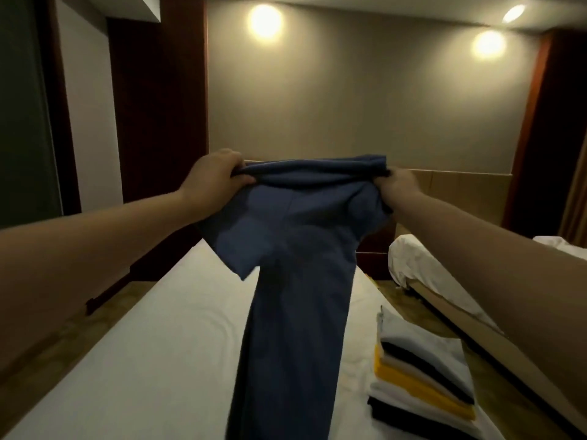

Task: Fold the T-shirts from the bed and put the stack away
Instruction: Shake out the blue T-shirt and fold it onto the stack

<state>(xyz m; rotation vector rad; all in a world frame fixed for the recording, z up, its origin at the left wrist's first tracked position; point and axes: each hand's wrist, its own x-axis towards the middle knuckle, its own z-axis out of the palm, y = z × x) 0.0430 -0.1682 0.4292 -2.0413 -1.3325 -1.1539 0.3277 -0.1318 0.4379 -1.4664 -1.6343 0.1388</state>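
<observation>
Blue soft knit T-shirt (295, 249) hangs over the white bed (143, 360), its top edge pinched by left hand (212, 179) and right hand (398, 185); folded stack (422, 376) lies at right. No readable writing.

Dim room, warm light. Beige back wall (349, 106) with two round glowing wall lights, left light (265, 20) and right light (488, 44); oval ceiling light (514, 13) top right. Dark red-brown wood panel (152, 122) left of the wall, matching right panel (533, 122). White panel (85, 122) and dark green surface (22, 122) far left. Near bed (143, 344) with plain white sheet fills the foreground; second bed (419, 268) to its right – rumpled white bedding. Low tan headboard (460, 198) along the back wall. Tan floor (57, 338) – seen left of the near bed and between the two
</observation>
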